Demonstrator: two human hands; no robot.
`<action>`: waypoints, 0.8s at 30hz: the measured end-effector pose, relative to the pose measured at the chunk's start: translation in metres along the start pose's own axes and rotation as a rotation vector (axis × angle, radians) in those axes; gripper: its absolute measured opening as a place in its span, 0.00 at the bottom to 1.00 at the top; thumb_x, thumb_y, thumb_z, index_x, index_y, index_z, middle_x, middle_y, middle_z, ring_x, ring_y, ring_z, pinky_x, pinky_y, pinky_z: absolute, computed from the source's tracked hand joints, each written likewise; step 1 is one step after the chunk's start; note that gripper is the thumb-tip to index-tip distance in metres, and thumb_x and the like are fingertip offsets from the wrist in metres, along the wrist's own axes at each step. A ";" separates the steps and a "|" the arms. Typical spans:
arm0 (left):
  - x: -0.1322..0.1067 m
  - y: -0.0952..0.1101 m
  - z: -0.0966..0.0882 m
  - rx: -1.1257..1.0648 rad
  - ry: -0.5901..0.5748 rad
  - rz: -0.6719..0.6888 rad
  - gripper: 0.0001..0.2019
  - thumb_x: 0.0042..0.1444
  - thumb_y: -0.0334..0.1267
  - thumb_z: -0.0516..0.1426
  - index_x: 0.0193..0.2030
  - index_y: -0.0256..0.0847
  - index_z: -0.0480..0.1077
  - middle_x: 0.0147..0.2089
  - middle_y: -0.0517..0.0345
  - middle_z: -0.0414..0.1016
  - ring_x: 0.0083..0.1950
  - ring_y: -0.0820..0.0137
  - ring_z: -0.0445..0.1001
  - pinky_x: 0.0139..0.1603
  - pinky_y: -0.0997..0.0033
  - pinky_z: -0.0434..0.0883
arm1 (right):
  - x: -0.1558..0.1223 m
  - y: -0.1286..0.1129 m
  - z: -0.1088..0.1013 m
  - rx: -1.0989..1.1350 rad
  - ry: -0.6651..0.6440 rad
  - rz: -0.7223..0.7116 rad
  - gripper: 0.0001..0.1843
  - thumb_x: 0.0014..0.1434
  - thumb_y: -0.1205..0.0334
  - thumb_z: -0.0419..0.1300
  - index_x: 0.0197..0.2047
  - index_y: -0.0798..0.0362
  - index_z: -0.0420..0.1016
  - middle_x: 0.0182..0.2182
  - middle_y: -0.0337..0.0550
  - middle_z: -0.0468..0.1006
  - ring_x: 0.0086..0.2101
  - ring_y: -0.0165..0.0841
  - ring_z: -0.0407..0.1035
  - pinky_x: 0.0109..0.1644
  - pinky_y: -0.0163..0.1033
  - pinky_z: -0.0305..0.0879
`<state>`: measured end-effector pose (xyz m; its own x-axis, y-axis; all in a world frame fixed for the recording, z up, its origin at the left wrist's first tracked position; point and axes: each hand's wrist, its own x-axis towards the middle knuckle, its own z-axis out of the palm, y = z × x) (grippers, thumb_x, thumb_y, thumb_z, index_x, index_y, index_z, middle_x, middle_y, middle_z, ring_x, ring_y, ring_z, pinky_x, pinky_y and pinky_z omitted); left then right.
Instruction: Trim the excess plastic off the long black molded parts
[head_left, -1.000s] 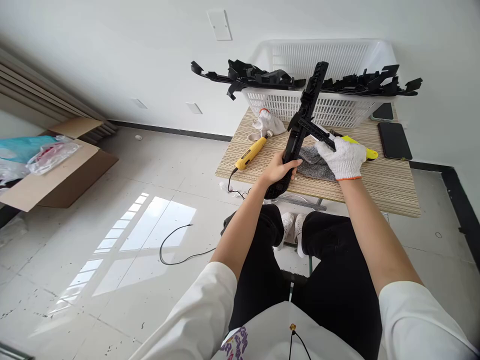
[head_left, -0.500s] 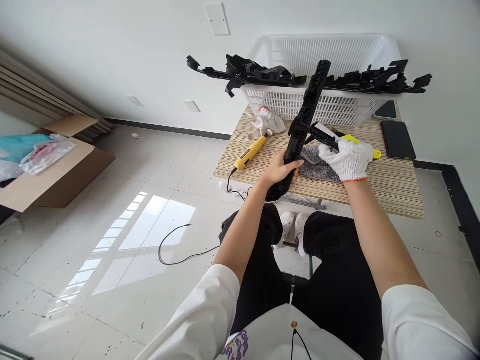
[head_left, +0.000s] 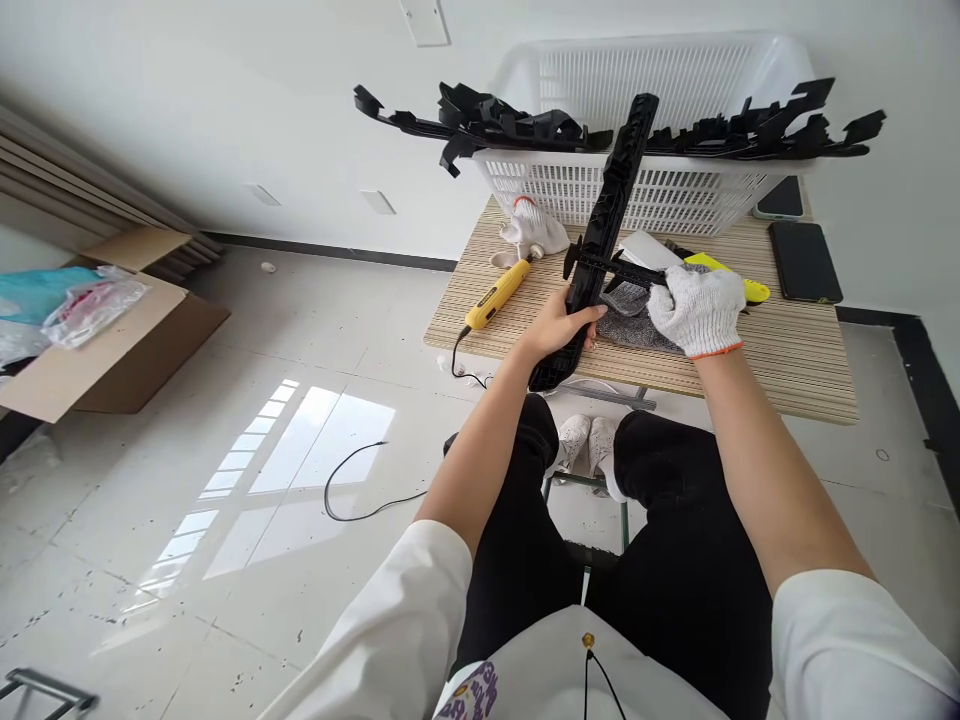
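Note:
My bare left hand (head_left: 556,326) is closed around the lower part of a long black plastic part (head_left: 613,190), which is held tilted above the table. In my right hand (head_left: 697,308), covered by a white knit glove with an orange cuff, is a black caliper (head_left: 636,273). Its jaws lie across the middle of the plastic part, just above my left hand; whether both jaws touch it I cannot tell. Beneath the hands a grey cloth (head_left: 637,330) lies on the table, next to a yellow-handled tool (head_left: 724,280) partly hidden by the glove.
Several black plastic parts (head_left: 525,130) lie across a white basket (head_left: 585,185) at the back of the table (head_left: 795,370). A yellow corded tool (head_left: 499,295) and a white glove (head_left: 541,230) are at left, a black phone (head_left: 805,262) at right. An open cardboard box (head_left: 142,350) stands on the floor.
The caliper has turned from a downward slant to nearly level, and its jaws now cross the plastic part more squarely. My left hand keeps its grip. The view has shifted slightly.

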<state>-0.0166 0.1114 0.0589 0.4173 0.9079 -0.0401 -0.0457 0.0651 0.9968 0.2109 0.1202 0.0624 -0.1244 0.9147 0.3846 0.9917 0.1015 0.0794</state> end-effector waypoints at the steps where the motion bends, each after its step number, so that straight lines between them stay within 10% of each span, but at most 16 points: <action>1: 0.000 0.000 0.000 0.003 -0.002 -0.004 0.17 0.57 0.43 0.67 0.34 0.42 0.62 0.22 0.67 0.71 0.20 0.74 0.71 0.25 0.70 0.72 | 0.000 0.000 0.000 0.000 -0.001 0.002 0.24 0.62 0.49 0.46 0.33 0.57 0.77 0.26 0.53 0.73 0.30 0.42 0.64 0.36 0.45 0.48; 24: -0.002 -0.001 -0.001 0.047 0.076 -0.041 0.15 0.60 0.40 0.67 0.36 0.41 0.63 0.24 0.63 0.73 0.23 0.71 0.74 0.30 0.68 0.73 | 0.003 -0.005 -0.009 0.049 -0.105 0.052 0.24 0.63 0.44 0.48 0.31 0.53 0.74 0.23 0.48 0.64 0.30 0.36 0.54 0.37 0.46 0.46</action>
<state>-0.0182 0.1097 0.0578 0.3481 0.9336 -0.0847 0.0138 0.0852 0.9963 0.2051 0.1190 0.0719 -0.0708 0.9549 0.2884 0.9975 0.0693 0.0156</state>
